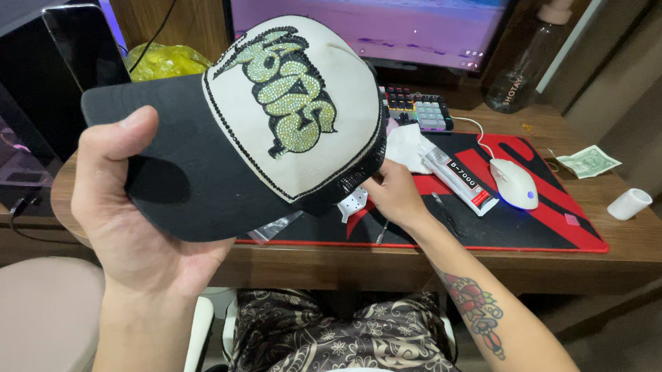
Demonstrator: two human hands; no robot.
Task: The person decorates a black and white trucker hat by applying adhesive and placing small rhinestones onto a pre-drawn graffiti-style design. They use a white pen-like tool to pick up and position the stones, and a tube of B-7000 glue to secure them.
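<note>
My left hand [130, 221] grips the black brim of a cap [265, 113], holding it up in front of me. The cap has a white front panel with a green rhinestone design outlined in black, and black mesh at the back. My right hand [394, 193] reaches behind the cap's mesh side over the desk, near a crumpled white tissue [407, 147] and a small white plastic piece [353, 204]. Whether it holds the cap's back or something small is hidden by the cap. My right forearm has a red and blue tattoo.
A red and black desk mat [547, 211] carries a white mouse [513, 182], a glue tube box [461, 176] and thin tools. A keyboard [418, 110], monitor [382, 14], plastic bottle [526, 55], banknote [588, 161], small white cylinder [629, 204], computer case [26, 90].
</note>
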